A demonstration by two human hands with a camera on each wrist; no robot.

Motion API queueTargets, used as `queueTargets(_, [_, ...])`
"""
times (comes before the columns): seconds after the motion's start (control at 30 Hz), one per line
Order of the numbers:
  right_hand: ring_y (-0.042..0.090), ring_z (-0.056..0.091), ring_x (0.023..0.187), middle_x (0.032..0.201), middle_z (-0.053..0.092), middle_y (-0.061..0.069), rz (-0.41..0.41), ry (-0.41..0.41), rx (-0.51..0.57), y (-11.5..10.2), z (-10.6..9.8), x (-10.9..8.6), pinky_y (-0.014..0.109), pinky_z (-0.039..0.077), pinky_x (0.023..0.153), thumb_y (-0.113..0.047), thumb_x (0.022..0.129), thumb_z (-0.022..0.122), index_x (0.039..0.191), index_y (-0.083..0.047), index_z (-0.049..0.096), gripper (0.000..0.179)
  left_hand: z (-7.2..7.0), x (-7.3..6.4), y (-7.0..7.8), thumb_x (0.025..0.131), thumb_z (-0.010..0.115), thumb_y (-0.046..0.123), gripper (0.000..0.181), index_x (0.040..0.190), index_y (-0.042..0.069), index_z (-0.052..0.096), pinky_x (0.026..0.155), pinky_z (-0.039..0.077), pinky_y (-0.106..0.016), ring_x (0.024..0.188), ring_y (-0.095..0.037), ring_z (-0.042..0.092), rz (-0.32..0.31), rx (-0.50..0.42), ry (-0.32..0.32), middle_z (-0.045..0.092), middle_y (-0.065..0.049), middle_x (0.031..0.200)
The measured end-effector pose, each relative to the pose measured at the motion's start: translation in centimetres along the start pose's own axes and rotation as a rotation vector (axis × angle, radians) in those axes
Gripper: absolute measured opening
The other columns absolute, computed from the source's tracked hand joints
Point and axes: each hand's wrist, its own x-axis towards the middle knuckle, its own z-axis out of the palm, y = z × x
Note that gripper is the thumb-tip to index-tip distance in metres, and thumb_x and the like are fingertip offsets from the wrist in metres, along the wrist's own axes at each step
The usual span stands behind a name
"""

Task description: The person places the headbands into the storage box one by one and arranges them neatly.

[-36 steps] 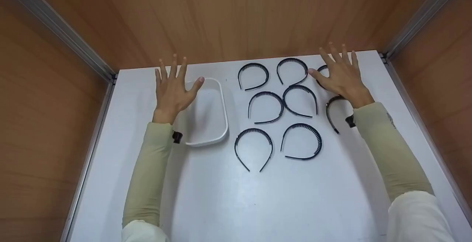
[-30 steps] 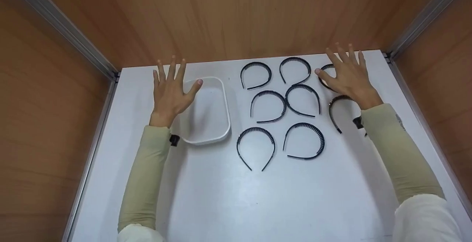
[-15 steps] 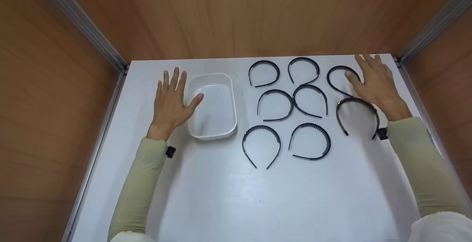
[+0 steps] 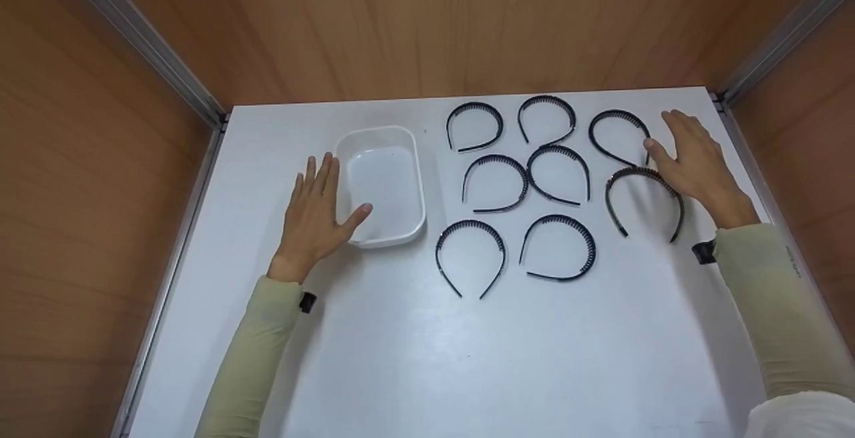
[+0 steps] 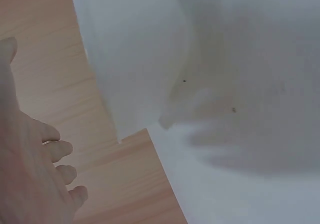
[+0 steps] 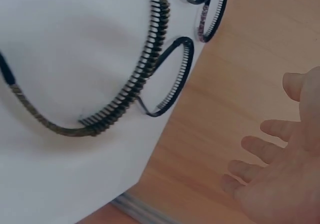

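Headbands @ fingers: none of the 8 is in my grip; all lie flat on the white desk [image 4: 401, 371], R of the tray.
R fingers: my R hand [image 4: 698, 164] is raised, fingers extended, thumb out, holding nothing.
R thumb: tip overlaps one end of the upper R headband [image 4: 616, 112] in head view; can't tell re contact there, but R wrist view shows the hand apart from the bands, w/ wood behind.
Nr R palm: brownish headband [image 4: 634, 171], inner teeth showing, tips pointing my way.
L fingers: my L hand [image 4: 312, 221] is raised too, fingers straight & close tog., thumb stuck out, also holding nothing.
Nr L thumb: white tray [image 4: 421, 184], rounded corners; thumb crosses its lower L edge in head view, contact unclear.
Other bands, all blk: back L headband [image 4: 501, 124], back mid headband [image 4: 573, 117]; mid L headband [image 4: 524, 181] appears to touch mid R headband [image 4: 560, 148]; front L headband [image 4: 471, 223] beside front R headband [image 4: 591, 248].
Arms: green sleeves [image 4: 781, 311], small blk wrist piece [image 4: 704, 252] on each.
Surround: wood panels [image 4: 427, 31], metal corner strips [image 4: 143, 44].
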Motion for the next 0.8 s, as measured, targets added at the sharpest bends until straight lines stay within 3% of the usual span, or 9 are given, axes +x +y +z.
queueTargets(0.23, [0.054,0.015,0.161,0.174,0.019,0.03,0.01,-0.014,0.057,1.7,0.4,-0.8,0.073,0.013,0.129,-0.046,0.113,0.045,0.168,0.0,0.024,0.075,1.7,-1.9,-1.1,0.099,0.053,0.075,0.108,0.171,0.004,0.015,0.137,0.006,-0.051,0.168,-0.033,0.003,0.017,-0.008,-0.043,0.013,-0.013,0.18])
queueTargets(0.37, [0.055,0.018,0.16,0.172,0.022,0.033,0.003,-0.019,0.093,2.5,0.5,-0.8,0.072,0.016,0.129,-0.045,0.113,0.048,0.167,0.003,0.026,0.075,1.9,-2.7,-1.5,0.099,0.054,0.073,0.108,0.171,0.004,0.013,0.137,0.004,-0.05,0.168,-0.032,0.001,0.004,-0.028,-0.067,0.009,-0.012,0.18])
queueTargets(0.67, [0.056,0.02,0.158,0.17,0.025,0.035,0.081,-0.038,0.136,4.5,1.0,-1.9,0.073,0.019,0.127,-0.046,0.112,0.048,0.167,0.003,0.027,0.076,2.6,-3.1,-1.3,0.098,0.056,0.074,0.112,0.17,0.001,0.012,0.137,0.004,-0.05,0.168,-0.033,0.0,0.008,-0.037,-0.089,0.006,-0.014,0.18])
queueTargets(0.8, [0.058,0.028,0.154,0.166,0.031,0.037,0.11,-0.042,0.142,5.2,1.3,-2.3,0.075,0.027,0.122,-0.045,0.112,0.049,0.165,0.005,0.03,0.075,3.0,-2.9,-1.3,0.098,0.058,0.073,0.114,0.17,-0.002,0.011,0.137,0.005,-0.05,0.168,-0.034,0.001,0.006,-0.042,-0.088,0.005,-0.017,0.18])
